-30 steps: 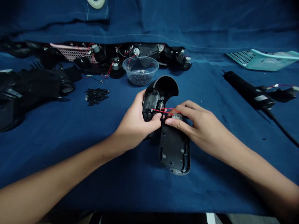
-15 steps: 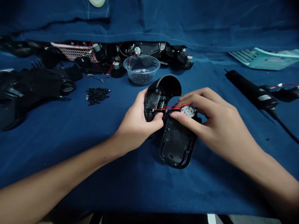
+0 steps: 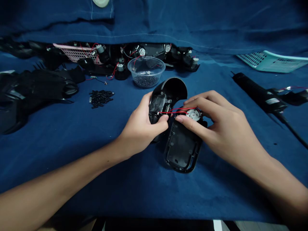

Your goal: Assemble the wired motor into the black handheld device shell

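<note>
My left hand (image 3: 141, 128) grips a black plastic housing half (image 3: 168, 93) with a rounded hood, its open inside facing up. Red wires (image 3: 175, 110) run from it to a small silver motor (image 3: 193, 114), which my right hand (image 3: 216, 125) pinches between thumb and fingers. The motor sits at the top end of a second black shell half (image 3: 180, 149) lying open on the blue cloth (image 3: 72, 144). Both hands are closed on their parts and meet at the middle of the cloth.
A clear bowl (image 3: 146, 71) of small dark screws stands behind the housing. A pile of black bits (image 3: 99, 98) lies left of it. Black parts (image 3: 36, 89) crowd the left, motors and wires (image 3: 120, 61) the back, a black tool (image 3: 261, 93) and teal basket (image 3: 271, 61) the right.
My right hand lifted the motor up and to the right, out from over the lower shell, which swung its far end rightward. Since half a second ago almost nothing moved.
</note>
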The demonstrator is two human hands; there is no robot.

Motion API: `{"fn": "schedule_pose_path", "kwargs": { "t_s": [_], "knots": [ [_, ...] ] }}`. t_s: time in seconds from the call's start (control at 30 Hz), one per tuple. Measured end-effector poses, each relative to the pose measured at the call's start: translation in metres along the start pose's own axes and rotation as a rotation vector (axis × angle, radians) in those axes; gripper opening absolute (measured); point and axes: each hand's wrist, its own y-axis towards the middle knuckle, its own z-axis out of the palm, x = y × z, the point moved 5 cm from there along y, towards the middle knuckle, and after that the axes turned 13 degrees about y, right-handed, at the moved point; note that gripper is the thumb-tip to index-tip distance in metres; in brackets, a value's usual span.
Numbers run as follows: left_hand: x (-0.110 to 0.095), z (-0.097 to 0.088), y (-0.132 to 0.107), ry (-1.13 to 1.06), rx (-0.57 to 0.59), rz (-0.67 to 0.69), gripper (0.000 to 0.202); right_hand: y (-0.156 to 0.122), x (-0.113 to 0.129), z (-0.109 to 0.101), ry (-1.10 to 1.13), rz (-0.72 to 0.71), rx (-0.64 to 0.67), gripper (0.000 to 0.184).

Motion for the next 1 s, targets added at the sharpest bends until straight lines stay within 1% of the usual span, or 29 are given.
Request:
{"fn": "schedule_pose_path", "kwargs": {
  "t_s": [0.13, 0.5, 0.7, 1.0],
  "knots": [
    [-0.0004, -0.0001, -0.001, 0.03, 0.004, -0.006, 0.048, -0.0006, 0.0012, -0.0004, -0.007, -0.002, -0.003, 0.018],
    [0.0003, -0.0012, -0.0008, 0.03, 0.004, -0.018, 0.047, 0.0, 0.002, 0.0016, -0.025, -0.023, 0.002, 0.018],
    [-0.002, -0.0022, -0.0009, 0.129, -0.002, -0.033, 0.05, -0.0017, 0.0014, 0.0005, -0.039, -0.066, -0.018, 0.019],
    [0.0002, -0.0003, -0.0011, 0.08, 0.009, -0.034, 0.05, -0.001, 0.0015, 0.0021, -0.058, -0.076, -0.009, 0.021]
  ]
}}
